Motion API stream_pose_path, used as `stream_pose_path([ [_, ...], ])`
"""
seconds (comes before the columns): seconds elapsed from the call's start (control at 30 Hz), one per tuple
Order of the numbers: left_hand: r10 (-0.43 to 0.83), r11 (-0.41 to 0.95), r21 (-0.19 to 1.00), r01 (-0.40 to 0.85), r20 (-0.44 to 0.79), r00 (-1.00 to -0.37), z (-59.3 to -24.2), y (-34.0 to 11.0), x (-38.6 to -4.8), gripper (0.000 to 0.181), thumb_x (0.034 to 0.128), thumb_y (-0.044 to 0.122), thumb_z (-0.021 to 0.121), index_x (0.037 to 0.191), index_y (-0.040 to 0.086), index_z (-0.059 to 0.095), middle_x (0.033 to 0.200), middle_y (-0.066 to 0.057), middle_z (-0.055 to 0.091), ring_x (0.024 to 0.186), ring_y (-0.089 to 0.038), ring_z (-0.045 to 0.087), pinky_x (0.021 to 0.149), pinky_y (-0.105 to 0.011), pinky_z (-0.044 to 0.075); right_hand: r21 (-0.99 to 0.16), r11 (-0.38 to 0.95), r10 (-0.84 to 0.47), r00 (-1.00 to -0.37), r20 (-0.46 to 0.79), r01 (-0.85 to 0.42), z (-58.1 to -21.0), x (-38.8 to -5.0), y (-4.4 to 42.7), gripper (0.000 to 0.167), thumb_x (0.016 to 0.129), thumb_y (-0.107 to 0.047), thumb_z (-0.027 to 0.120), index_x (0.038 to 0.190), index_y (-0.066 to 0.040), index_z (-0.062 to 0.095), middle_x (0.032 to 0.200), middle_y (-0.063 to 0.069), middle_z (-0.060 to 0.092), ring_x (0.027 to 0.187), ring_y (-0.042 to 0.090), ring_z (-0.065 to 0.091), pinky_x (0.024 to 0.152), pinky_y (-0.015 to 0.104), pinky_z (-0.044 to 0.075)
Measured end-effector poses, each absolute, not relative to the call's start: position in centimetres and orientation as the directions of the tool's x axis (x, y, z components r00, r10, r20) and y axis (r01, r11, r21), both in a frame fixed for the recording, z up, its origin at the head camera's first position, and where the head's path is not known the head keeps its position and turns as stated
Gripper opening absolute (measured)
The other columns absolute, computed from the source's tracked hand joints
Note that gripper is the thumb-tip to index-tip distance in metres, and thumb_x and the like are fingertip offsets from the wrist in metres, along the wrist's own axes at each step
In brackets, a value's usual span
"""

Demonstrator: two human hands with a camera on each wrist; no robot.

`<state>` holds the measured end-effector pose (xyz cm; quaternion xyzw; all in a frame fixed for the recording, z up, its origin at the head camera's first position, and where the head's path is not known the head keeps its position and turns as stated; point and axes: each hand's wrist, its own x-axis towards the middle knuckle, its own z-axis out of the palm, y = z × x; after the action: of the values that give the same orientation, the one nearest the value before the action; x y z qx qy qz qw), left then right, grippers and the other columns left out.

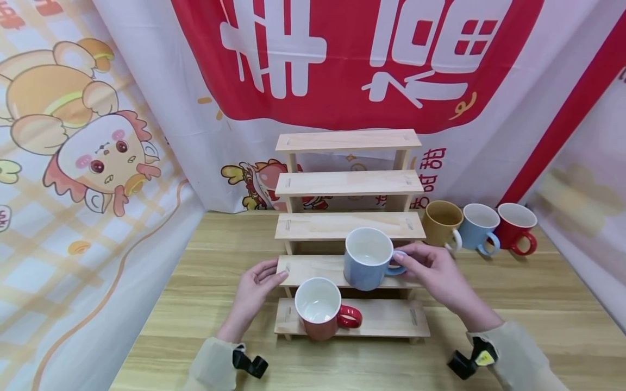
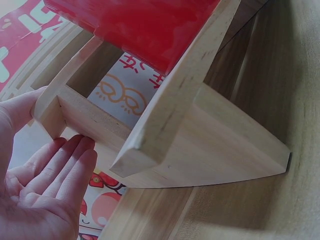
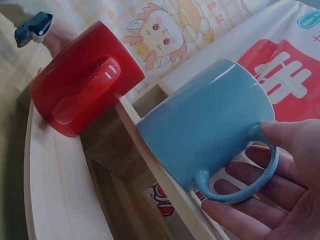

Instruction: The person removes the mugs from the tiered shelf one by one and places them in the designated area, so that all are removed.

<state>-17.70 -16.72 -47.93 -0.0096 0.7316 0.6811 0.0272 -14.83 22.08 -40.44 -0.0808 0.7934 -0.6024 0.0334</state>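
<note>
A light wooden tiered stand (image 1: pixel 349 227) rises in steps in the middle of the head view. My left hand (image 1: pixel 256 285) grips the left end of its second step from the bottom, thumb on top and fingers at the side, as the left wrist view shows. At that same step is a blue mug (image 1: pixel 367 266), white inside and upright. My right hand (image 1: pixel 432 271) holds its handle (image 3: pixel 245 192), thumb on the handle and fingers behind it. On the lowest step stands a red mug (image 1: pixel 320 315), its handle toward the right.
To the right of the stand, a row of mugs stands near the back: a mustard-yellow mug (image 1: pixel 440 222), another blue mug (image 1: pixel 476 228) and another red mug (image 1: pixel 513 231). Printed cloth (image 1: pixel 235 136) hangs behind and beside the wood-grain table (image 1: pixel 195 326).
</note>
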Motion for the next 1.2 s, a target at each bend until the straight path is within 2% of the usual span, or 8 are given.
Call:
stream_pose_path([
  [0.57,0.019,0.078,0.995,-0.055,-0.057,-0.998,-48.0,-16.8,-17.7,0.054,0.0884,0.022,0.083,0.133,0.0,0.061,0.129,-0.02,0.065,0.118,-0.03,0.063,0.093,-0.025,0.054,-0.982,0.155,-0.171,-0.982,0.077,-0.104,-41.1,-14.6,22.2,0.037,0.103,-0.027,0.065,0.121,0.005,0.066,0.117,0.022,0.067,0.098,0.031,0.072,0.081,0.039,0.061],
  [0.83,0.017,0.074,0.996,-0.055,-0.056,-0.998,-48.0,-16.8,-17.7,0.054,0.0882,0.021,0.083,0.133,-0.001,0.061,0.13,-0.02,0.064,0.118,-0.031,0.063,0.094,-0.025,0.054,-0.979,0.171,-0.169,-0.982,0.084,-0.113,-41.2,-14.6,22.2,0.038,0.103,-0.03,0.064,0.122,0.003,0.067,0.12,0.02,0.067,0.1,0.029,0.072,0.082,0.039,0.061],
  [1.2,0.015,0.075,0.996,-0.051,-0.052,-0.999,-47.9,-16.7,-17.7,0.055,0.0877,0.021,0.083,0.133,-0.001,0.061,0.13,-0.021,0.064,0.118,-0.031,0.063,0.093,-0.025,0.054,-0.982,0.146,-0.112,-0.988,0.104,-0.12,-41.6,-14.3,22.0,0.036,0.102,-0.026,0.066,0.12,0.004,0.067,0.115,0.021,0.067,0.098,0.028,0.071,0.082,0.039,0.061],
])
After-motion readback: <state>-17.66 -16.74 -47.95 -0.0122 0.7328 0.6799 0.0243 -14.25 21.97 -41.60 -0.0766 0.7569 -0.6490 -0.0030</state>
